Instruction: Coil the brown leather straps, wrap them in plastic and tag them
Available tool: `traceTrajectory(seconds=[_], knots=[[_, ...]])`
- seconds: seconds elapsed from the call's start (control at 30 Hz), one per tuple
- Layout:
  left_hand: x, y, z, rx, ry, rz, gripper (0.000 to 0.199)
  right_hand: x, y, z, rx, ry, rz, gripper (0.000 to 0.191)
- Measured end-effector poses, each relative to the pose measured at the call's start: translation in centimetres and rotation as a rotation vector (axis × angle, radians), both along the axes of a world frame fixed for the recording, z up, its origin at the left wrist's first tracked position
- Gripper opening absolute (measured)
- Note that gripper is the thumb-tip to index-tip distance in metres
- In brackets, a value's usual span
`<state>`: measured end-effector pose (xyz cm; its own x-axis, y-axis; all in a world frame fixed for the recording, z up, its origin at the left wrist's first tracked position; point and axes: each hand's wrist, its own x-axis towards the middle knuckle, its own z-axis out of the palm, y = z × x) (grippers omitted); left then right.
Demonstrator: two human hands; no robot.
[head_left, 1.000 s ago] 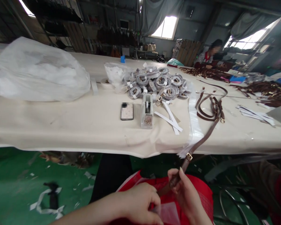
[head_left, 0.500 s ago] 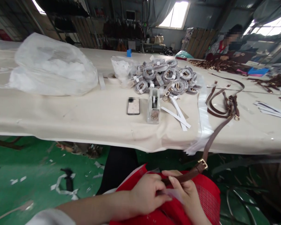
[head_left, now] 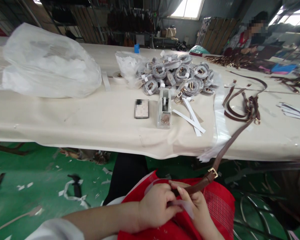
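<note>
Over a red cloth [head_left: 217, 206] on the lap, my left hand [head_left: 157, 206] is closed around the end of a brown leather strap and a translucent strip [head_left: 186, 206]. My right hand [head_left: 196, 203] pinches the same brown strap [head_left: 202, 184] close beside it. A gold buckle [head_left: 212, 172] sits on the strap just beyond my right hand. From there the strap runs up over the table edge to a tangle of brown straps [head_left: 251, 106] on the table. The strap's tip is hidden between my fingers.
On the cream table [head_left: 102, 123] are a tape dispenser [head_left: 164, 110], a phone [head_left: 141, 109], white paper strips [head_left: 190, 120], a pile of wrapped coiled straps [head_left: 180, 75] and a large plastic bag [head_left: 52, 66]. A person [head_left: 247, 36] sits at the far right.
The view has shifted slightly, so the table items appear a little higher. Both hands keep their hold on the strap, and a translucent loop now shows above my left hand.
</note>
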<state>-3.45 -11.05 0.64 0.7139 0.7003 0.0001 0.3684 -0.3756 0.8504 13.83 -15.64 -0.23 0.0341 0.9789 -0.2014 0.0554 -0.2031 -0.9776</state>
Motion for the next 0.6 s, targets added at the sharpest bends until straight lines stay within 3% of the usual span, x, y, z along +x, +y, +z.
traceTrajectory(seconds=[0.6], knots=[[0.0,-0.3,0.1,-0.052,-0.01,0.048,0.028,-1.0,-0.2,0.5,0.009,0.014,-0.024,0.037]])
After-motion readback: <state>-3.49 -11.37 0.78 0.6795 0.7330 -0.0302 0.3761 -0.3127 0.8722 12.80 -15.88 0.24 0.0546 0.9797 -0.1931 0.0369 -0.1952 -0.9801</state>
